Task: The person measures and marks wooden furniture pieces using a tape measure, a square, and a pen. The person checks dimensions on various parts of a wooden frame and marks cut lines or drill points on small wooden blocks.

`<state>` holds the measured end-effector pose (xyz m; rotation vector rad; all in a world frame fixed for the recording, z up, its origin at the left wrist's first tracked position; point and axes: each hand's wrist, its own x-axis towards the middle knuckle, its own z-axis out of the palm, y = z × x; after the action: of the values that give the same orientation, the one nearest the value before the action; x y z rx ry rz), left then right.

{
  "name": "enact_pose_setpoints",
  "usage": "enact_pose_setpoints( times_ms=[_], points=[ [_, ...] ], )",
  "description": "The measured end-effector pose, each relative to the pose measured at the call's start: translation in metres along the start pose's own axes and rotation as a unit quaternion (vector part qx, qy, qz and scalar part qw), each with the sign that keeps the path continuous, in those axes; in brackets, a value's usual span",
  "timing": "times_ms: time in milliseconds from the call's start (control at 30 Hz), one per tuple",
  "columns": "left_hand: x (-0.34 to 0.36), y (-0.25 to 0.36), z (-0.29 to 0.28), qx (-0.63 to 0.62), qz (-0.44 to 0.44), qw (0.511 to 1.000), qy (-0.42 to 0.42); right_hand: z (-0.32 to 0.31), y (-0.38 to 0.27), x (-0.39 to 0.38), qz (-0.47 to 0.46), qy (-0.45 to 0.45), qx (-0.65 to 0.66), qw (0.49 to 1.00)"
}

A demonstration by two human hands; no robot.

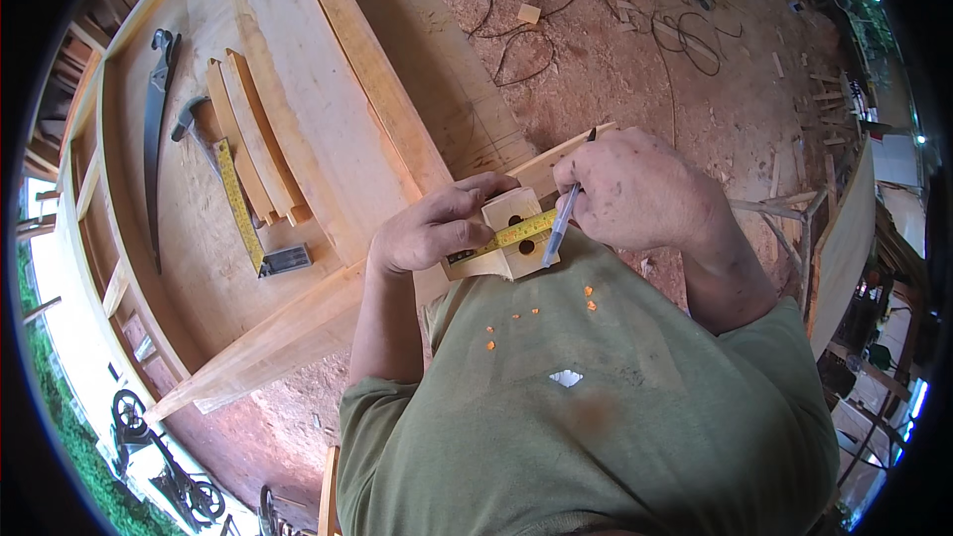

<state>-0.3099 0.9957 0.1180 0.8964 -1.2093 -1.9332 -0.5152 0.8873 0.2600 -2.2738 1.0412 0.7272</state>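
My left hand (442,225) is closed around a pale wooden piece (511,206) with two dark round holes in its end. Its thumb presses a yellow measuring tape strip (511,234), which lies across that face between the holes. In my right hand (640,189) is a pen (562,223) with a clear barrel, pinched between thumb and fingers. The pen slants down, its lower end over the wood beside the tape's right end. Whether it touches the wood I cannot tell. Behind the hands, a wooden length (556,161) runs off to the upper right.
A large framed wooden panel (328,50) fills the left. On it lie a handsaw (157,119), a hammer (189,119), a square with a yellow blade (238,203) and curved wooden strips (253,134). Cables (685,45) and offcuts litter the reddish floor (596,69).
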Motion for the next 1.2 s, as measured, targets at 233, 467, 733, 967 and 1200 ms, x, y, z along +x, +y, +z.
enact_pose_setpoints(
  times_ms=[233, 467, 733, 967, 1200],
  points=[
    [0.0004, -0.0019, -0.0005, -0.004, -0.004, 1.0, 0.0, -0.0001, 0.0006, 0.0006, -0.005, -0.002, -0.017, 1.0],
    [0.0002, -0.0011, -0.0001, -0.011, 0.004, 1.0, -0.003, -0.0022, -0.0014, 0.0, 0.002, -0.005, -0.008, 1.0],
    [0.0016, -0.0027, -0.0007, -0.003, 0.016, 1.0, -0.007, -0.0014, -0.0001, -0.0001, -0.005, -0.003, -0.005, 1.0],
    [0.0017, -0.0027, -0.0007, 0.003, 0.014, 1.0, -0.003, 0.0001, 0.0017, 0.0005, -0.017, 0.003, -0.012, 1.0],
    [0.0016, -0.0042, -0.0003, -0.016, 0.012, 1.0, -0.005, -0.003, -0.0007, 0.0, -0.005, -0.009, -0.018, 1.0]
  ],
)
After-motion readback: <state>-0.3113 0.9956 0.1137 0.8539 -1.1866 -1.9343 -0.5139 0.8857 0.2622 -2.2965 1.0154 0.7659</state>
